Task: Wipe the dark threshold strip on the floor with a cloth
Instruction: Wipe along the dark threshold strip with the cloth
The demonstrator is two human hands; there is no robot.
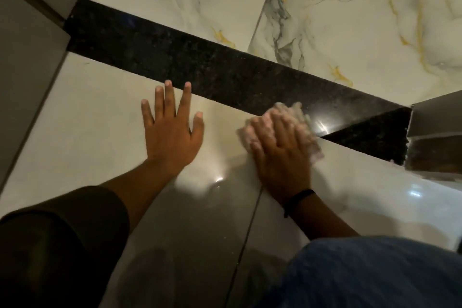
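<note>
A dark speckled threshold strip [200,67] runs diagonally across the floor from upper left to right. My right hand [280,147] presses flat on a pale pinkish cloth [295,112], blurred by motion, which lies half on the strip's near edge and half on the grey tile. My left hand [172,127] lies flat on the grey tile with fingers spread, fingertips just touching the strip's near edge, holding nothing.
White marble tiles with gold and grey veins [337,20] lie beyond the strip. Glossy grey tiles [100,132] lie on the near side. A grey door frame [30,40] stands at the left end, another frame post [437,137] at the right end. My blue-clad knee [375,275] is at bottom right.
</note>
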